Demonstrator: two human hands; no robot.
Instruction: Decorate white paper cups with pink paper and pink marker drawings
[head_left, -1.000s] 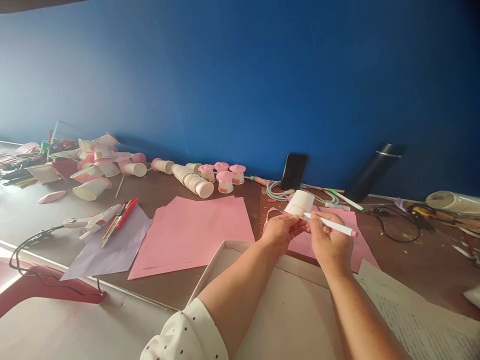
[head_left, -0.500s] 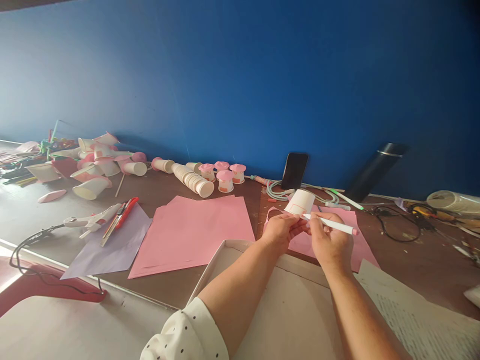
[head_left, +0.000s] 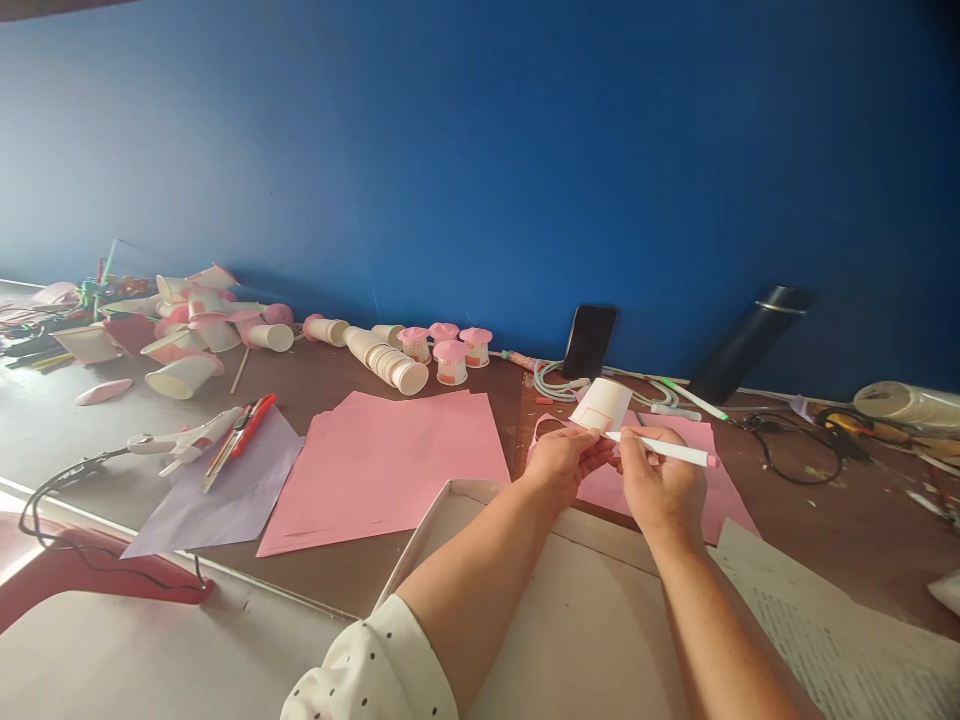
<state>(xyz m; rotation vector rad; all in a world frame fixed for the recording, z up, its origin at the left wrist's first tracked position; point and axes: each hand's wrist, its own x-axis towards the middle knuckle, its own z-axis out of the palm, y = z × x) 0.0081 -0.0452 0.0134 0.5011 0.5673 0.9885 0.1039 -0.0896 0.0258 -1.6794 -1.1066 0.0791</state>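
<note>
My left hand (head_left: 562, 460) grips a white paper cup (head_left: 602, 402) near its rim; the cup is upside down and tilted. A pinkish-orange outline shows low on its side. My right hand (head_left: 664, 480) is closed round a white marker pen (head_left: 671, 449) with a pink end, its tip at the cup's lower edge. Pink paper (head_left: 724, 490) lies beneath my hands. Left of them stand several cups with pink paper tops (head_left: 451, 362), with windows and doors drawn on.
A long nested stack of paper cups (head_left: 382, 357) lies behind pink sheets (head_left: 390, 460). A glue gun (head_left: 184, 440) and a red cutter knife (head_left: 240, 440) rest at left. A phone (head_left: 590, 340) and black bottle (head_left: 750, 345) lean on the wall. A shallow box (head_left: 570, 620) lies under my forearms.
The marker and my right hand have shifted very slightly at the cup's lower edge. My left hand and the cup are almost unmoved.
</note>
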